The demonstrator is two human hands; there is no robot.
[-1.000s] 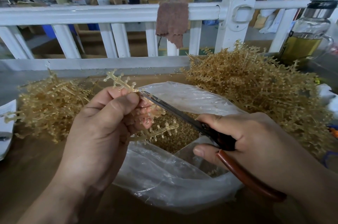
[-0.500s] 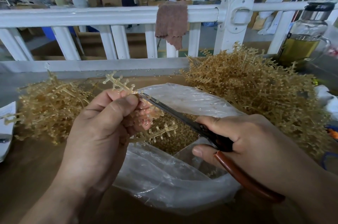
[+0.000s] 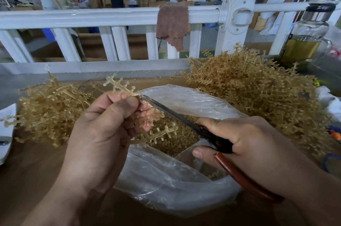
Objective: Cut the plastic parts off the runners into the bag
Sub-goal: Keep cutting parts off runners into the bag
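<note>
My left hand (image 3: pixel 103 133) grips a pale amber plastic runner (image 3: pixel 120 85) with small parts on its branches, held over the open clear plastic bag (image 3: pixel 166 185). My right hand (image 3: pixel 245 144) grips scissors (image 3: pixel 177 117) with red-brown handles. The blade tips touch the runner right beside my left thumb. Inside the bag lies a heap of cut amber parts (image 3: pixel 177 139). A lower branch of the runner sticks out under my left fingers, above the bag's mouth.
A big pile of amber runners (image 3: pixel 258 93) lies at the right, a smaller pile (image 3: pixel 49 107) at the left. A white railing (image 3: pixel 110 17) with a brown cloth (image 3: pixel 171 23) bounds the table's far side. A glass bottle (image 3: pixel 306 36) stands far right.
The scissor tips have stayed at the runner beside my left thumb and both hands have barely shifted. People in the background have walked to the left.
</note>
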